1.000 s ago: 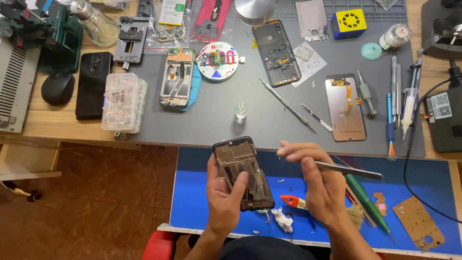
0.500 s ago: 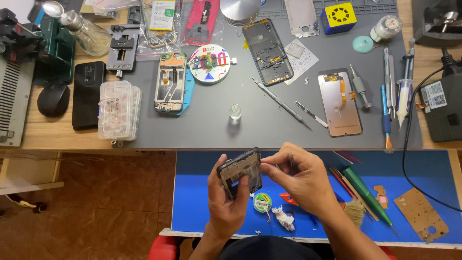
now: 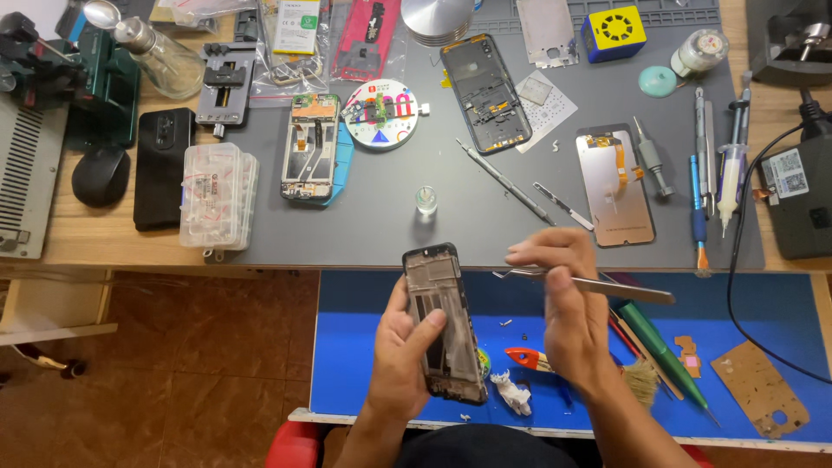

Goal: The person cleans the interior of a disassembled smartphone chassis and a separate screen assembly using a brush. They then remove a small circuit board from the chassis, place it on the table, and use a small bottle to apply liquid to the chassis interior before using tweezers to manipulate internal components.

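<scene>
My left hand point(image 3: 404, 360) grips a dark phone frame point(image 3: 442, 321), held lengthwise over the blue mat point(image 3: 364, 347), with the thumb resting across its inner side. My right hand point(image 3: 568, 308) pinches metal tweezers point(image 3: 598, 284) just to the right of the frame; the tips point left toward its upper edge and stay a short way off it. Under my hands lie a brush with a red handle point(image 3: 529, 358) and a crumpled white scrap point(image 3: 511, 392).
The grey mat point(image 3: 407, 234) beyond carries an opened phone point(image 3: 310, 147), a black phone frame point(image 3: 484, 92), a display panel point(image 3: 615, 184), a round parts dish point(image 3: 381, 113), a small glass vial point(image 3: 426, 200) and several hand tools. A clear parts box point(image 3: 218, 197) and black phone point(image 3: 162, 168) sit left. Green screwdriver point(image 3: 663, 355) lies right.
The phone frame has turned from tilted sideways back to lengthwise in my left hand. My right hand has let go of the frame and drawn right, with the tweezers held level.
</scene>
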